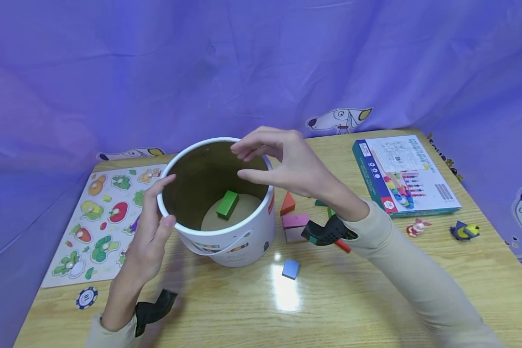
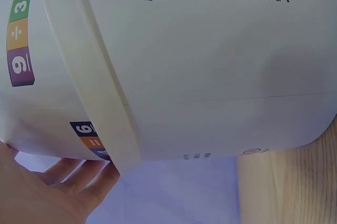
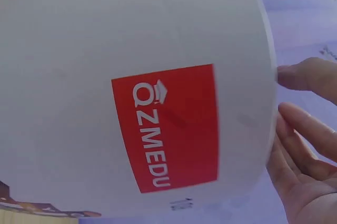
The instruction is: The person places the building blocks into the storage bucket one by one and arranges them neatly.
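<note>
A white bucket [image 1: 243,249] stands on the table, its mouth turned up toward the head camera. Inside, on its floor, lies a green rectangular block [image 1: 228,205]. My left hand [image 1: 150,234] holds the bucket's left rim, its fingertips and thumb at the edge; in the left wrist view, fingers [image 2: 79,176] lie against the side. Over the right part of the mouth hovers my right hand [image 1: 282,157], fingers apart from the thumb and nothing between them. The right wrist view shows the bucket's red label [image 3: 166,129] beside that hand.
Right of the bucket lie a blue block [image 1: 290,269], a red triangular block [image 1: 288,203], a pink block [image 1: 296,221] and several others partly under my right wrist. Farther right are a flat toy box [image 1: 406,174] and two figurines. A vegetable puzzle board [image 1: 108,212] and poker chip [image 1: 86,297] lie left.
</note>
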Available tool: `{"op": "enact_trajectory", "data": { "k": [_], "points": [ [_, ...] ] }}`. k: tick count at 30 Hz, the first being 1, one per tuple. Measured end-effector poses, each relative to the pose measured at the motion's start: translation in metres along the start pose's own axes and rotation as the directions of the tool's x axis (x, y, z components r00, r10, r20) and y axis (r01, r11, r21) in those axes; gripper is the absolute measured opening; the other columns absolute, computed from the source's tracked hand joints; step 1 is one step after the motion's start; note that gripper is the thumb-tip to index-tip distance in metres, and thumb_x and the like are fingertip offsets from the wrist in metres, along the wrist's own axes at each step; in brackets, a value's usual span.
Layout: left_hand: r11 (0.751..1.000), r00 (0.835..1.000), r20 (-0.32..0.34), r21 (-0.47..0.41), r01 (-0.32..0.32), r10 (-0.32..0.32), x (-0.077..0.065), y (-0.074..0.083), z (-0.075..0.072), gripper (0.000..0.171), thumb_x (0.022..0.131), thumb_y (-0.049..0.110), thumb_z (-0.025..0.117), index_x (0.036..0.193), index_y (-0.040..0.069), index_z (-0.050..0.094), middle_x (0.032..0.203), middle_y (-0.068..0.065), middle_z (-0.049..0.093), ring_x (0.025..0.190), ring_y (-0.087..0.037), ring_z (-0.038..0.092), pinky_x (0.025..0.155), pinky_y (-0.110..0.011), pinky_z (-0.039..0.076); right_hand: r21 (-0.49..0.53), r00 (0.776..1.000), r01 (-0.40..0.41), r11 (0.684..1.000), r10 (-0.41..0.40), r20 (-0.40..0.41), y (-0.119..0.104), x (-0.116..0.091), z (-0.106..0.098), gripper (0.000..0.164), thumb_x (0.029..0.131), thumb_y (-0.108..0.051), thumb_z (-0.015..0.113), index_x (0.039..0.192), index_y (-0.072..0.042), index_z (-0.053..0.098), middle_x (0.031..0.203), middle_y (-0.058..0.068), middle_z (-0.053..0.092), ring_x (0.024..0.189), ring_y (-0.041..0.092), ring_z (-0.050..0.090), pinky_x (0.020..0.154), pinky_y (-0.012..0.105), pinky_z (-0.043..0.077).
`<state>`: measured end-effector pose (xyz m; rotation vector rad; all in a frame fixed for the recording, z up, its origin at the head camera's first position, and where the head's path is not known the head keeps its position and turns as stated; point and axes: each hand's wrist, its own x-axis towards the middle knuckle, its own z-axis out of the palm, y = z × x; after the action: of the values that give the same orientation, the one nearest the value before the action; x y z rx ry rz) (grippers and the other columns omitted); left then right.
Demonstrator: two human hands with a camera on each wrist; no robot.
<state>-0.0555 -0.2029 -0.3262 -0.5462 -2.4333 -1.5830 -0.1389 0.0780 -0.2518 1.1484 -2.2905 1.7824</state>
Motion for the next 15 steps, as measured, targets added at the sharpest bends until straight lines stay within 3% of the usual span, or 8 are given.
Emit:
{"op": "enact_trajectory", "data": {
  "k": [8,15],
  "points": [
    [1.000,1.000,0.010,0.008,0.004,-0.004,0.000,-0.001,0.000,0.065,0.093,0.010,0.039,0.154,0.022,0.020,0.158,0.001,0.020,0.138,-0.028,0.030,0.104,-0.020,0.040,0.036,0.999,0.030,0.999,-0.029,-0.013,-0.007,-0.040,-0.011,0.039,0.077,0.004,0.077,0.115,-0.001,0.067,0.114,0.006,0.067,0.102,0.019,0.066,0.095,0.032,0.053],
    [0.998,0.999,0.012,-0.048,-0.044,0.045,0.001,-0.001,-0.001,0.060,0.096,0.014,0.038,0.153,0.019,0.021,0.157,-0.008,0.021,0.137,-0.034,0.031,0.103,-0.018,0.041,0.067,0.998,0.054,0.996,-0.052,-0.029,0.004,-0.089,-0.007,0.042,0.075,0.010,0.075,0.115,-0.001,0.065,0.111,0.010,0.065,0.101,0.021,0.063,0.091,0.032,0.054]
  ]
}}
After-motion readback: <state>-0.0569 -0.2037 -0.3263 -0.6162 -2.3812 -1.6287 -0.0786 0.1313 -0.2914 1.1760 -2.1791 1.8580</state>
